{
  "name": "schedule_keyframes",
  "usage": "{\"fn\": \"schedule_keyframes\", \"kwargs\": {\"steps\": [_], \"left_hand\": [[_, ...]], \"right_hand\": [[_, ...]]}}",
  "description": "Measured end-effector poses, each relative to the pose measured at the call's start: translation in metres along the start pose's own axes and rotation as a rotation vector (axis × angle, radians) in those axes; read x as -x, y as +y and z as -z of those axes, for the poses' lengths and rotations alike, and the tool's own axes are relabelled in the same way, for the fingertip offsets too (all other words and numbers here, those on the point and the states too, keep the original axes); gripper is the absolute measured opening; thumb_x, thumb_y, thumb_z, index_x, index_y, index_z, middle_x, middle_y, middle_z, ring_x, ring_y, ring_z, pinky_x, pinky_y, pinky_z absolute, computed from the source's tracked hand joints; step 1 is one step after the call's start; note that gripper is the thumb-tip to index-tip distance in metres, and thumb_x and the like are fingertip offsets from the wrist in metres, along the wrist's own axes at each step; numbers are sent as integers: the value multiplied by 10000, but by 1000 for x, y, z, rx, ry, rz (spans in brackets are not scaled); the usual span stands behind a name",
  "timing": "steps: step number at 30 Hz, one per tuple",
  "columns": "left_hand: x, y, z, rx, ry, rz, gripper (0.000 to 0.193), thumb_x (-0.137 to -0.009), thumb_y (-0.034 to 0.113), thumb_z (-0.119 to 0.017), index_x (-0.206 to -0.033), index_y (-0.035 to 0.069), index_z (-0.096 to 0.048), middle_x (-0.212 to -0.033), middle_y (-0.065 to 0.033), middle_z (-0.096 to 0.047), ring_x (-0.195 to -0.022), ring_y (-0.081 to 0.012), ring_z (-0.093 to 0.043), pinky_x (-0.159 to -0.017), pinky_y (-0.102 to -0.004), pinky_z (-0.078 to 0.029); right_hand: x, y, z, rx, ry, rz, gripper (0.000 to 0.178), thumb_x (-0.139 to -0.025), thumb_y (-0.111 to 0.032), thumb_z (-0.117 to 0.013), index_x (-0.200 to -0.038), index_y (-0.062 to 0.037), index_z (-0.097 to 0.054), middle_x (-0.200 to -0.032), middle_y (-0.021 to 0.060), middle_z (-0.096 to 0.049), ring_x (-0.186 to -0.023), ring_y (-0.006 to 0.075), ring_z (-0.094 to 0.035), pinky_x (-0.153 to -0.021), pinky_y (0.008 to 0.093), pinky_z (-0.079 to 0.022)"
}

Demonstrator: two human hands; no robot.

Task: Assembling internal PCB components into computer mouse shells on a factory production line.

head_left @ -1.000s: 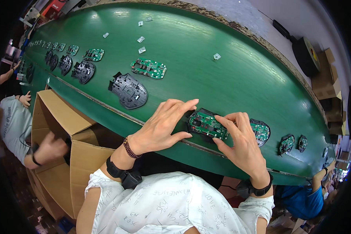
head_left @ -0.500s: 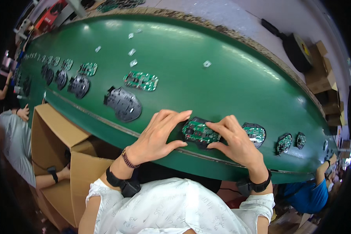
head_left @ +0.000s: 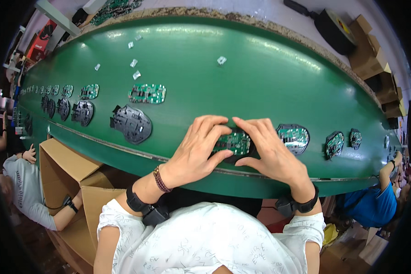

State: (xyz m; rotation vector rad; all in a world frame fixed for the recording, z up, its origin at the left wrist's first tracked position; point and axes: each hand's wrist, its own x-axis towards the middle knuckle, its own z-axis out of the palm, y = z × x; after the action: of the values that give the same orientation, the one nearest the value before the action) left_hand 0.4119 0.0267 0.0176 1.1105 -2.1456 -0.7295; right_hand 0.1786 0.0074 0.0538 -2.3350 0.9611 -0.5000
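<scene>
Between my hands a green circuit board (head_left: 237, 144) sits in a black plastic shell, mostly covered by my fingers. My left hand (head_left: 197, 148) grips its left side, the thumb at the near edge and the fingers over the far edge. On the right side, my right hand (head_left: 274, 150) holds it, its index finger at the far edge and its thumb near the front edge. To the right lies another board in a shell (head_left: 294, 139). Left of my hands are a bare black shell (head_left: 131, 124) and, behind it, a loose green board (head_left: 148, 93).
The green conveyor belt (head_left: 192, 68) carries rows of shells (head_left: 83, 113) and boards (head_left: 89, 91) at left, plus small white pieces (head_left: 221, 60) farther back. A cardboard box (head_left: 71, 157) stands at the near left. Co-workers' arms show at both sides.
My left hand has moved onto the board and closed around its left side. My right hand's fingers have shifted to the far edge. Belt items at left appear shifted left in the picture.
</scene>
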Motion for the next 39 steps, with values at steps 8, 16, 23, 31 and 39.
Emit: {"fn": "schedule_keyframes", "kwargs": {"steps": [8,16,23,31,39], "left_hand": [[0,4,-3,-19,-15,25,487,-840,143,-798,-1292,74,-630,-1409,-142,-516,-1318,-352,-437,-1104,-458,-386],[1,11,-7,-134,-19,57,441,-826,177,-809,-1235,89,-672,-1422,-136,-503,-1347,-357,-411,-1127,-483,-358],[3,5,-10,-49,68,5,349,-869,194,-779,-1167,71,-646,-1369,-150,-502,-1294,-361,-441,-1046,-455,-425],[5,2,10,268,31,314,276,-906,88,-764,-1097,-29,-602,-958,-61,-671,-853,-125,-632,-795,-276,-514],[-3,0,13,697,-7,363,220,-922,75,-763,-1024,-1,-584,-940,-44,-677,-871,-78,-622,-787,-250,-513]], "right_hand": [[10,6,-7,-73,-2,-69,984,-696,-93,-873,-1551,-71,-387,-1321,122,-564,-1158,335,-504,-991,454,-459],[11,5,-10,-3,36,-34,959,-703,-104,-871,-1537,-61,-400,-1340,137,-587,-1236,326,-524,-1035,460,-421],[9,4,-9,-38,41,5,917,-716,-67,-854,-1518,-45,-409,-1387,155,-570,-1282,323,-533,-1087,455,-392],[8,-7,-8,-206,-17,-73,980,-786,-66,-813,-1595,-80,-260,-1287,192,-552,-1108,383,-610,-874,467,-539],[-1,-10,-17,-360,161,-238,227,-965,-167,-706,-1013,45,-642,-736,184,-671,-641,295,-680,-559,402,-464]]}}
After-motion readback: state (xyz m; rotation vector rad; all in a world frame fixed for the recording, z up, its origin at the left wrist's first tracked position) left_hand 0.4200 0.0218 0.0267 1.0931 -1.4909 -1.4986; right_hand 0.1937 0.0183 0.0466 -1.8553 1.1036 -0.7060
